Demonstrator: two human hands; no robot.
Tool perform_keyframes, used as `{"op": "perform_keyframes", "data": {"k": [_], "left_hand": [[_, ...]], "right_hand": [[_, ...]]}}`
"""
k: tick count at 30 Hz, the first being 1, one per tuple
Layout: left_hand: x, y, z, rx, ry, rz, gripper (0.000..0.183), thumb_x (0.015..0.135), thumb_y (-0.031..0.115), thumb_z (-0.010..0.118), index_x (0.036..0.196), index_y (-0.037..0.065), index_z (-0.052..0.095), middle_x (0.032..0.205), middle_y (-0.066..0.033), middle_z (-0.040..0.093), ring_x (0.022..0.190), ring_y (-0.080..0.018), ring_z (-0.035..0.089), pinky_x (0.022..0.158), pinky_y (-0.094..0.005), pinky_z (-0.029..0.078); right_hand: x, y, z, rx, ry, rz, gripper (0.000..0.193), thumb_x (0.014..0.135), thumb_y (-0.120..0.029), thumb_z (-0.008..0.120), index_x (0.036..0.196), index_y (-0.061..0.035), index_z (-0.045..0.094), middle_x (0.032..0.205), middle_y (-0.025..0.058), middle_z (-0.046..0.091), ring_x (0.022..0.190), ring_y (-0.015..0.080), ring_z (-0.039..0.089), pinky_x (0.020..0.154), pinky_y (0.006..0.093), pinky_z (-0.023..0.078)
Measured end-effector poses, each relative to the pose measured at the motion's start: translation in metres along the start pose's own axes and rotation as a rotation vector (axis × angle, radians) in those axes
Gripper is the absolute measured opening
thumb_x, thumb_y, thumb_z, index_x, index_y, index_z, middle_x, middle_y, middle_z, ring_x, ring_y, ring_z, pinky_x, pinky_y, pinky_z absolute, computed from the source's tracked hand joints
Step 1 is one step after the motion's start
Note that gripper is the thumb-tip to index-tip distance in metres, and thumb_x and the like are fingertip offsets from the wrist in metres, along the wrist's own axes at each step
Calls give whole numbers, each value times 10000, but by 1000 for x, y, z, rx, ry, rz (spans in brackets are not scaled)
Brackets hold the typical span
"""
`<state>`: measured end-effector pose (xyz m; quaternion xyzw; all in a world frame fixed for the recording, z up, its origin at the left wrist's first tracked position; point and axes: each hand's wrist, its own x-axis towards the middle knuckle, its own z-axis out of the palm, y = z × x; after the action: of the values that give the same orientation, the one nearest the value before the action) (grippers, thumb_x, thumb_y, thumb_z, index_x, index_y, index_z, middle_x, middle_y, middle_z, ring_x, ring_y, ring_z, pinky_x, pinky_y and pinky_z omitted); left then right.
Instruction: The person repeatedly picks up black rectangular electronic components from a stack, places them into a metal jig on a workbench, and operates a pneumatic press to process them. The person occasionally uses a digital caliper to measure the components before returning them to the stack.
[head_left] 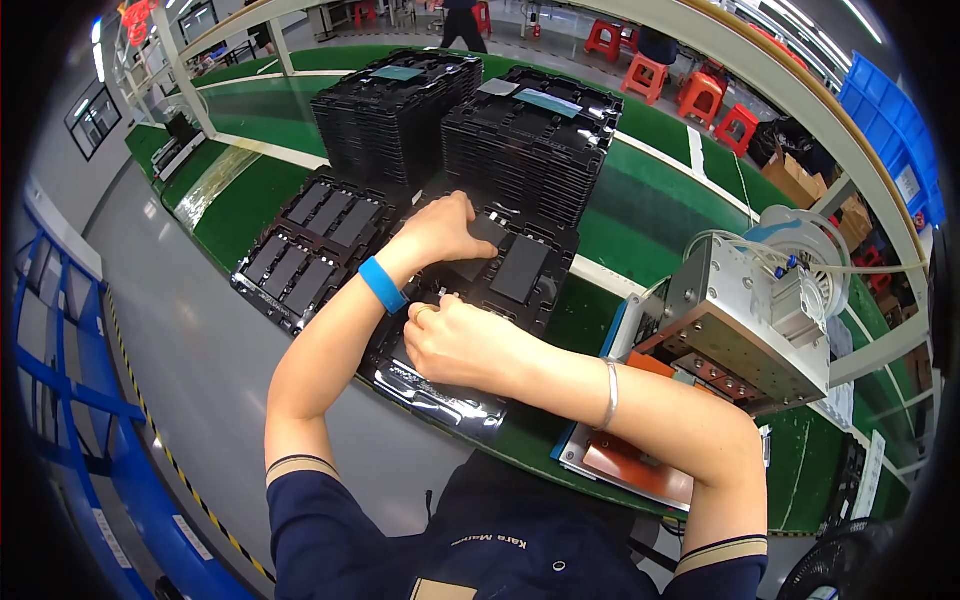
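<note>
1. Lying at the left on the green tabletop [250,215] is a black tray [310,250] whose pockets hold dark flat panels in rows.
2. Behind it stand two tall stacks of trays: the left stack [395,115] and the right stack [530,150], each with a panel showing on top.
3. The left hand [445,228], a blue wristband [381,284] on its wrist, reaches across the near tray [470,330], fingers curled down on a dark panel [487,232] at the tray's far side; how firm the grip is I cannot tell.
4. Another panel [520,268] lies in a pocket just right of that hand.
5. The right hand [455,340] rests loosely closed on the near tray's front part, touching it; anything inside the fist is hidden.
6. A metal machine [740,320] with hoses stands at the right, close to the right forearm.
7. Under it lies an orange pad [630,460].
</note>
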<state>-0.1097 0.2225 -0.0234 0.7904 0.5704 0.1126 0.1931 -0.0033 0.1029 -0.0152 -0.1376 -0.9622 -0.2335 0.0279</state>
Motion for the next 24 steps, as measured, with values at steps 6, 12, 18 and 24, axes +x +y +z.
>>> {"op": "perform_keyframes", "data": {"k": [6, 12, 18, 24], "left_hand": [[0, 1, -6, 45, -11, -20, 714, 587, 471, 817, 1075, -11, 616, 1043, -189, 668, 1022, -328, 631, 878, -388, 495], [2, 4, -8, 32, -42, -24, 762, 576, 468, 801, 1098, -51, 607, 1094, -221, 650, 1042, -333, 626, 902, -379, 487], [0, 0, -7, -12, 7, 79, 428, 654, 345, 771, 852, -14, 651, 777, -171, 661, 752, -276, 649, 685, -367, 501], [-5, 31, -22, -640, -337, 49, 303, 865, 311, 701, 684, 101, 577, 547, 47, 515, 475, -34, 433, 439, -189, 302]], "right_hand": [[-3, 6, 12, -30, 219, -25, 150, 743, -181, 621, 761, -35, 646, 702, 24, 553, 705, 152, 570, 565, 279, 482], [-43, -9, -12, -8, 380, 118, 142, 726, -158, 614, 758, -20, 631, 737, 35, 576, 683, 136, 577, 565, 249, 459], [-166, -63, -81, 24, 403, 429, 165, 739, -78, 649, 887, -5, 660, 927, 125, 660, 805, 196, 664, 716, 309, 558], [-275, -120, -98, -33, 257, 1053, 176, 716, 46, 655, 890, 20, 667, 961, 160, 662, 857, 286, 677, 717, 367, 577]]}}
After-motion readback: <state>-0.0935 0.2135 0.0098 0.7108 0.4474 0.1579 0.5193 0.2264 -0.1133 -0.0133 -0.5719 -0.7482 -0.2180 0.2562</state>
